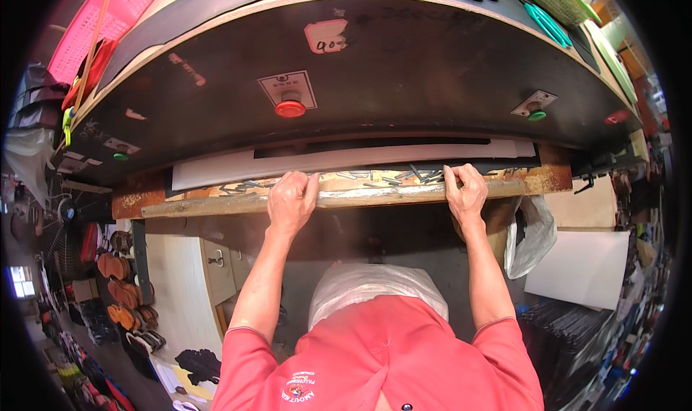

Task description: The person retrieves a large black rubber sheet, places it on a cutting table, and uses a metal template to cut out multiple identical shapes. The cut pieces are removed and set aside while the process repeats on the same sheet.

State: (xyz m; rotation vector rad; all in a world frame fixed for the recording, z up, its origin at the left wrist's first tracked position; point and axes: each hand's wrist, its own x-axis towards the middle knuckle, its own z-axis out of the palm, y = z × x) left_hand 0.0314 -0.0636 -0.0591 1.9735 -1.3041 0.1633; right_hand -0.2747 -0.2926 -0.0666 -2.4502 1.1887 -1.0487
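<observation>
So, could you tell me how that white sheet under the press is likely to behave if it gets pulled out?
The white sheet looks thin and wide, so it would probably flex and sag. It lies flat and smooth, so it likely slides easily, and seems light for its area.

Worn wooden press bed (216, 205), edge running left to right, rust-brown at both ends. Directly on it: a white sheet (216, 167) spanning most of the width on the far side, under the dark machine head (404, 72). Nearer, dark strip-shaped cutting dies (393, 174) scattered along the middle. Both hands grip the near edge.
</observation>
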